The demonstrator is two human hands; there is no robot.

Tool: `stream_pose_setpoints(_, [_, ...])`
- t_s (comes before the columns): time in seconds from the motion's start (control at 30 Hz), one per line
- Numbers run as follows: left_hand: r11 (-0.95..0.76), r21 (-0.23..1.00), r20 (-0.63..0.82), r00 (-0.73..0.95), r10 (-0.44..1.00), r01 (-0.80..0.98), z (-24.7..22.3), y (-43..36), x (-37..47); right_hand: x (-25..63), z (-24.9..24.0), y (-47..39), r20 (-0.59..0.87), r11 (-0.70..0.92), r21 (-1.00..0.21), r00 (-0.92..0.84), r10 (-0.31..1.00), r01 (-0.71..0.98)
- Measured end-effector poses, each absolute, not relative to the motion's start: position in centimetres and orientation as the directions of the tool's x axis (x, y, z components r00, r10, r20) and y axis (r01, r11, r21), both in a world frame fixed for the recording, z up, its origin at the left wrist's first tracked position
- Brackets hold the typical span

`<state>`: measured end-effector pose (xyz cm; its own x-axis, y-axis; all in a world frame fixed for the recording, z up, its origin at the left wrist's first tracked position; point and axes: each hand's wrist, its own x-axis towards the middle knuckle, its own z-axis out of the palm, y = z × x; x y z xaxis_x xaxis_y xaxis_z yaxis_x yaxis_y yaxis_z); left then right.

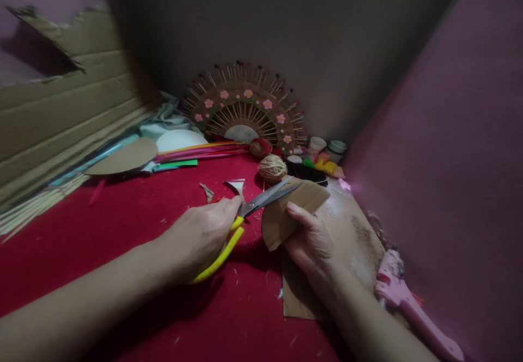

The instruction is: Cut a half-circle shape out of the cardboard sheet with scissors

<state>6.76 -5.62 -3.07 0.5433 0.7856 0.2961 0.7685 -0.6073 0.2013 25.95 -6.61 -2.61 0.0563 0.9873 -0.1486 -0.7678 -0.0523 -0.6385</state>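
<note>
My left hand point(212, 231) is closed round the yellow handles of a pair of scissors point(251, 205). The blades are slightly apart and lie at the upper edge of a cardboard piece point(281, 220) with a curved left side. My right hand point(312, 242) grips that cardboard, thumb on top and the other fingers hidden beneath. Just beyond the blades sits a ball of twine point(272, 168). Under my right hand lies a flat cardboard sheet point(300, 291) on the red cloth.
A fan-shaped decoration point(245, 106) with pink flowers stands against the back wall. At right lies a pink glue gun point(408, 302) beside a stained board point(347, 226). Small pots point(316, 145), coloured strips point(200, 151) and a rounded cardboard piece point(126, 158) lie toward the back.
</note>
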Motion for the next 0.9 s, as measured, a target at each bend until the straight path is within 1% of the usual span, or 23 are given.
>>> stream_pose_setpoints(0.2, [-0.587,0.231,0.257,0.533,0.806,0.776,-2.9,-5.7,6.7,26.0,-2.6,-6.5,-0.157,-0.059,-0.640,0.055,0.986,-0.766])
stream_pose_setpoints(0.37, [-0.601,0.163,0.289,0.544,0.787,0.783,-2.8,-5.8,6.6,26.0,-2.7,-6.5,-0.154,-0.067,-0.640,0.042,0.987,-0.766])
stream_pose_setpoints(0.53, [-0.602,0.174,0.266,0.551,0.791,0.780,-2.8,-5.7,6.6,26.1,-2.7,-6.5,-0.155,-0.057,-0.653,0.059,0.986,-0.755])
stream_pose_setpoints(0.67, [-0.594,0.225,0.250,0.543,0.801,0.773,-2.9,-5.6,6.6,26.1,-2.5,-6.5,-0.158,-0.069,-0.657,0.047,0.986,-0.751])
stream_pose_setpoints(0.9, [-0.546,0.330,0.135,0.534,0.834,0.770,-1.8,-5.8,6.6,26.1,-2.6,-6.5,-0.146,-0.070,-0.681,0.042,0.988,-0.729])
